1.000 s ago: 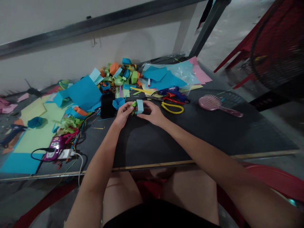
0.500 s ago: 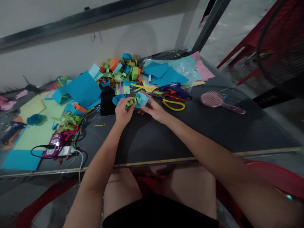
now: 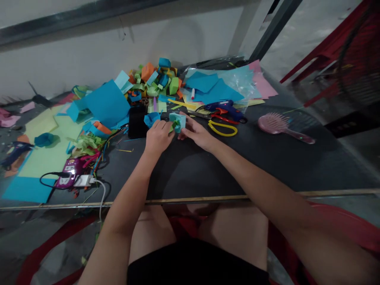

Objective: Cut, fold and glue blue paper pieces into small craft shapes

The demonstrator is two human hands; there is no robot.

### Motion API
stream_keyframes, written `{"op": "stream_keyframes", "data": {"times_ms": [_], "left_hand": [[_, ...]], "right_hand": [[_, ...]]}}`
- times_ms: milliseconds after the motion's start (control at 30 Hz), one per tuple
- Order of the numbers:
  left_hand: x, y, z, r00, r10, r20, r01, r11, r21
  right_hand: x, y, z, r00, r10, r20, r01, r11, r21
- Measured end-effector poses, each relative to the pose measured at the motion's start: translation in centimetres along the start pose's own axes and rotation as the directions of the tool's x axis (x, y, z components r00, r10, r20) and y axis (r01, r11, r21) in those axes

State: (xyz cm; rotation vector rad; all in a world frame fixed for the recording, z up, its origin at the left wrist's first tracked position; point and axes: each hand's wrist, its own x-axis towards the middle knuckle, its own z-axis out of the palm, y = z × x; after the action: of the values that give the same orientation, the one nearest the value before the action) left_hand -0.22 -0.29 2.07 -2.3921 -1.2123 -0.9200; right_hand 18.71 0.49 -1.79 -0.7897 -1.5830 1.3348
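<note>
Over the dark table, my right hand (image 3: 198, 134) is closed around the side of a small light-blue folded paper piece (image 3: 179, 118), shaped like a little box. My left hand (image 3: 159, 136) pinches a green folded paper strip (image 3: 175, 125) against the opening of that piece; most of the strip is hidden behind the fingers and paper. Just beyond my left hand sits a darker blue crumpled paper piece (image 3: 151, 118), beside a black phone (image 3: 137, 122). Yellow-and-red handled scissors (image 3: 224, 130) lie to the right of my right hand.
Behind my hands is a heap of coloured paper pieces (image 3: 154, 81). Blue sheets (image 3: 208, 87), a blue glue gun (image 3: 227, 110) and a pink hairbrush (image 3: 274, 123) lie right. Papers, a purple device (image 3: 69, 172) and a white adapter (image 3: 83, 181) are at left. A fan (image 3: 360, 59) stands right.
My left hand has brought the green strip in against the light-blue piece, so less of it shows. The light-blue piece has turned slightly. The whole view has shifted a little.
</note>
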Motion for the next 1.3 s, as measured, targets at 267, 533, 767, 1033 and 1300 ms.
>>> {"op": "stream_keyframes", "data": {"times_ms": [267, 533, 767, 1033, 1300], "left_hand": [[0.0, 0.6, -0.5, 1.0, -0.003, -0.026, 0.005, 0.996, 0.093], [-0.2, 0.9, -0.3, 0.997, -0.028, 0.077, 0.025, 0.999, 0.043], [-0.2, 0.9, -0.1, 0.999, -0.018, 0.048, 0.019, 1.0, -0.006], [-0.2, 0.6, 0.1, 1.0, -0.029, -0.006, 0.029, 0.999, -0.018], [-0.2, 0.4, 0.0, 1.0, -0.017, -0.018, 0.015, 0.996, -0.087]], "right_hand": [[-0.2, -0.3, -0.1, 1.0, 0.012, 0.012, -0.012, 0.998, -0.064], [-0.2, -0.7, 0.1, 0.999, 0.031, 0.019, -0.03, 0.998, -0.055], [-0.2, -0.8, 0.2, 0.998, 0.043, 0.036, -0.042, 0.998, -0.045], [-0.3, -1.2, 0.3, 0.999, 0.041, 0.022, -0.041, 0.999, 0.008], [-0.5, -1.5, 0.2, 0.999, 0.048, 0.024, -0.048, 0.998, 0.026]]}}
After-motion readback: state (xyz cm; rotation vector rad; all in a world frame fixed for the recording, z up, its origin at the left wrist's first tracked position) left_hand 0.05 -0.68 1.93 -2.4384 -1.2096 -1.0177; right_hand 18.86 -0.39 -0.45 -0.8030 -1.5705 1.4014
